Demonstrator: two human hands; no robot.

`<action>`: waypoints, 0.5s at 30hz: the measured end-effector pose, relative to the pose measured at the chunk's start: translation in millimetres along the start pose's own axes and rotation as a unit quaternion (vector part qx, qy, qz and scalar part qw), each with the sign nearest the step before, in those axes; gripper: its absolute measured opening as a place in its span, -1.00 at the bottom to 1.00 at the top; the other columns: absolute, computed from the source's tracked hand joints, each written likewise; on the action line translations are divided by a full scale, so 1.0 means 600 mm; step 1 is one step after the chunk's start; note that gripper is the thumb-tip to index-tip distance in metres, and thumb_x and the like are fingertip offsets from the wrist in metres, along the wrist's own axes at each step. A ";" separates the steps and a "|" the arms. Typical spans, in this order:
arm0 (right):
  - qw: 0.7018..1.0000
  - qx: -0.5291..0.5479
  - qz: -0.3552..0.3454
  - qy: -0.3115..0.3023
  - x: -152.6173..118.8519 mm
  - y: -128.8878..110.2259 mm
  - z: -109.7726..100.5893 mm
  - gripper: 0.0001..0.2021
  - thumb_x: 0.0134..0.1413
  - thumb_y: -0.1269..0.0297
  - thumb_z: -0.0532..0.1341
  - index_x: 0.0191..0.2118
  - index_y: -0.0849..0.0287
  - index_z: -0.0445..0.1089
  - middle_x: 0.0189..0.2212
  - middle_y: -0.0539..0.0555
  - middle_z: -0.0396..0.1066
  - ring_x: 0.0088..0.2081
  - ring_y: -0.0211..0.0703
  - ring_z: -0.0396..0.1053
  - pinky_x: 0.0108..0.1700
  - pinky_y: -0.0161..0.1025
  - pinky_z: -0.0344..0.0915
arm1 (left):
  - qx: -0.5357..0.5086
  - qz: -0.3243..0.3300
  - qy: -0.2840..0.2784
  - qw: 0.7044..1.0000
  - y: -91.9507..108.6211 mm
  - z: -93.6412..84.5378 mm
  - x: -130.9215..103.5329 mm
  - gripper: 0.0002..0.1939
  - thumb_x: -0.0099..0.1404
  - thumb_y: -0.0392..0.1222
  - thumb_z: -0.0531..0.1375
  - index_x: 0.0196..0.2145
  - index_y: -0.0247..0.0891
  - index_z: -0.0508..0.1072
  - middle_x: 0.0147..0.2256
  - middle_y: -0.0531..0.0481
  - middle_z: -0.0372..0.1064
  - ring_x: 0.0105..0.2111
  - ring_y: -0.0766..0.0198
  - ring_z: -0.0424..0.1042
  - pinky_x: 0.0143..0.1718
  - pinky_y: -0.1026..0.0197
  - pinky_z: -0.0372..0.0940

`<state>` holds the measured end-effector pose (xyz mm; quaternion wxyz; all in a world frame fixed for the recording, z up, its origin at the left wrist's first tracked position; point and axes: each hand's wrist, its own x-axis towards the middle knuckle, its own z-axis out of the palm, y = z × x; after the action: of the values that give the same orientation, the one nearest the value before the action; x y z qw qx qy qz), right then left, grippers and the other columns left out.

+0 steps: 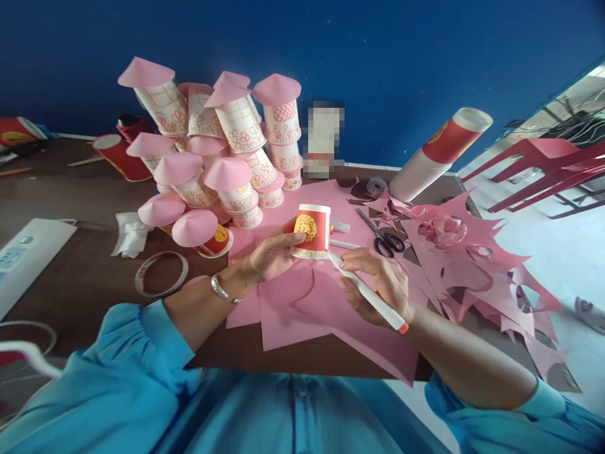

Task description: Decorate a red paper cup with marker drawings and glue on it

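In the middle of the head view, my left hand (274, 257) is closed around a red and white paper cup (319, 227) with a yellow emblem. Along the cup's lower white band runs a row of drawn marks. Pinched in my right hand (378, 280) is a white marker pen (373, 301) with an orange-red end cap, its tip at or very near that band. Sheets of pink paper (283, 315) lie under both hands. A pen cap (340, 227) and a white marker (345, 244) rest just behind the cup.
Stacked cups with pink cone roofs (229, 173) stand at the back left. Black scissors (385, 239) and pink paper scraps (491, 271) lie to the right, near a tall cup stack (420, 170). A tape roll (161, 273) and a white power strip (31, 258) are at left.
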<state>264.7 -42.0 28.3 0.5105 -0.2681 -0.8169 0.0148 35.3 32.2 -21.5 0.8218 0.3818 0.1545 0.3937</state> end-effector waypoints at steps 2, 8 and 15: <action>1.000 -0.005 -0.001 0.000 0.003 -0.001 -0.001 -0.85 0.46 0.47 0.30 0.00 0.07 0.46 -0.35 0.00 0.64 -0.36 -0.12 0.70 -0.30 -0.25 0.67 | -0.006 0.004 -0.009 1.000 0.000 0.002 0.000 -0.43 0.44 -0.04 0.51 0.33 -0.15 0.61 -0.04 -0.16 0.80 -0.13 0.02 0.74 -0.04 0.07 0.53; 1.000 -0.023 -0.013 -0.014 0.003 -0.002 0.001 -0.82 0.47 0.51 0.28 -0.02 0.05 0.44 -0.37 -0.05 0.64 -0.39 -0.16 0.69 -0.29 -0.27 0.68 | 0.015 -0.008 -0.024 1.000 0.003 0.011 0.000 -0.40 0.45 -0.05 0.48 0.38 -0.16 0.59 0.13 -0.23 0.78 0.10 -0.15 0.75 0.11 -0.05 0.54; 0.999 -0.031 -0.018 -0.020 0.002 -0.001 0.002 -0.84 0.49 0.50 0.28 -0.02 0.06 0.43 -0.37 -0.05 0.63 -0.38 -0.16 0.69 -0.31 -0.28 0.65 | 0.032 -0.012 -0.033 0.999 0.002 0.010 0.003 -0.40 0.44 -0.02 0.46 0.36 -0.19 0.61 0.20 -0.28 0.75 0.25 -0.24 0.70 0.28 -0.18 0.50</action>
<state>263.0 -41.7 28.9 0.4855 -0.2690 -0.8317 -0.0141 39.1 31.1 -16.2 0.8181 0.4194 0.1441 0.3661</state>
